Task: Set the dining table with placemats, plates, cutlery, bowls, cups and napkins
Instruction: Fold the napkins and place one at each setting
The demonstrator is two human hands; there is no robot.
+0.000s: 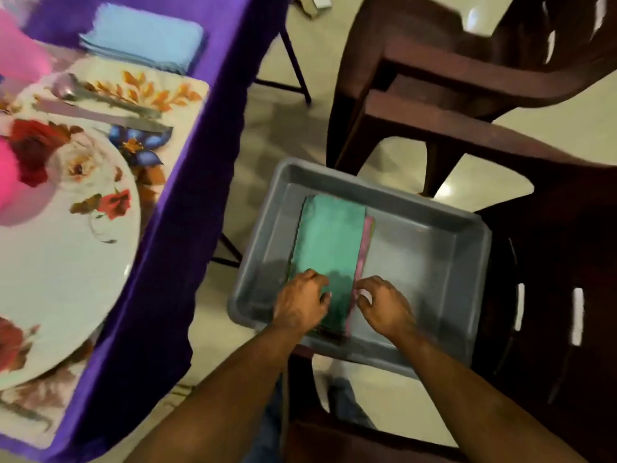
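While both forearms reach down from the bottom of the head view, the hands work inside a grey plastic tub [434, 228] that sits on the seat of a dark brown plastic chair [551, 295]. A folded green napkin [330, 235] lies lengthwise in the tub, on top of a pink napkin [365, 242] whose edge shows along its right side. The left hand [300, 304] rests at the near left corner of the green napkin, fingers curled over its edge and gripping it. The right hand [384, 304] sits just beside the pink edge at the near right corner, fingers curled; motion blur prevents confirming whether it pinches the cloth.

To the left stands the dining table, covered with a purple tablecloth [187, 228]. On it lies a floral placemat [180, 95] carrying a white floral plate [66, 248]. A spoon [100, 95] and a knife [100, 115] lie side by side on the placemat, beyond the plate. A folded light blue napkin [143, 41] lies on the tablecloth beyond the placemat. A second brown chair [467, 71] stands behind the tub.
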